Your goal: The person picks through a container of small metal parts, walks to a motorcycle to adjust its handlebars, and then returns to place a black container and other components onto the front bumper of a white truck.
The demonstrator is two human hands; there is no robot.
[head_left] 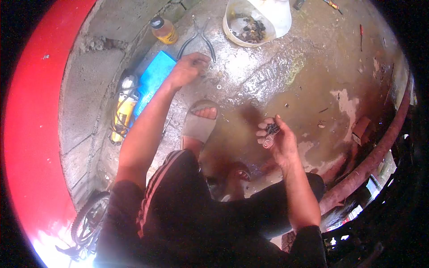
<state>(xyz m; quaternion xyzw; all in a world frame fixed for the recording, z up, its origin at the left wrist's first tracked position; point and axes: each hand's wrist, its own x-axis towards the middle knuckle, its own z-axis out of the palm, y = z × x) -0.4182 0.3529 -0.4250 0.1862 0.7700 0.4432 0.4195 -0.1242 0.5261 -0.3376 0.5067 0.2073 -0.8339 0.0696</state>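
My right hand [283, 145] is palm up and cupped, with fingers half curled around a small pile of dark parts [271, 129]. Pale rings [268, 143] also lie in that palm. My left hand [190, 70] is low over the wet floor, fingers bent together; whatever is between them, if anything, is too small to make out. Just beyond the left hand lie pliers [197, 40] with dark handles, spread apart. A small pale ring [219, 87] rests on the floor to the right of it.
A white container [229, 32] holding dark bits stands at the top. A dark-capped bottle [164, 30] sits by the block wall [91, 85]. On the left are a blue case [154, 80] and a yellow tool [123, 115]. Screwdrivers [332, 5] lie top right; a pipe [371, 167] curves along the right.
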